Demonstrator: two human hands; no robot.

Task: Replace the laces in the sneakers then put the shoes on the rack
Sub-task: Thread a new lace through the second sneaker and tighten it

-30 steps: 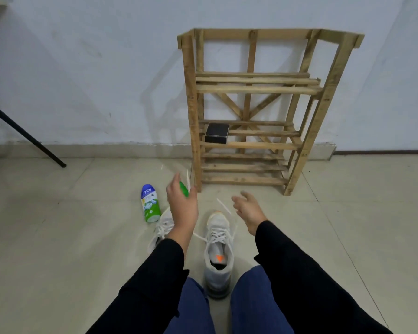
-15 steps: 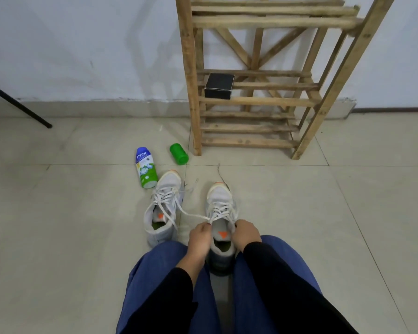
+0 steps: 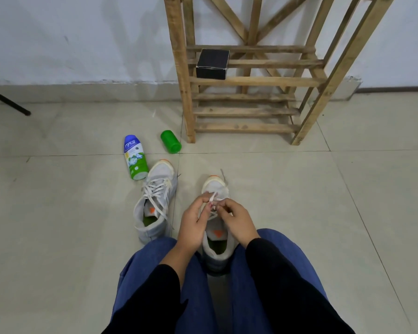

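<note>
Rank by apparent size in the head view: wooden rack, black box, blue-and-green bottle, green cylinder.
Wooden slatted rack
then black cardboard box and blue-and-green plastic bottle, too alike to rank
smallest, green plastic cylinder

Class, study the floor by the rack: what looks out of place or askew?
A blue-and-green bottle lies on its side beside the left sneaker, and a green cylinder lies tipped near the rack leg. That sneaker sits angled, laces trailing loose.

Left hand (image 3: 195, 225) and right hand (image 3: 237, 221) pinching white lace (image 3: 212, 198) over grey sneaker (image 3: 216, 239) between knees, second grey sneaker (image 3: 156, 201) beside, slatted wooden rack (image 3: 249, 80) behind
</note>
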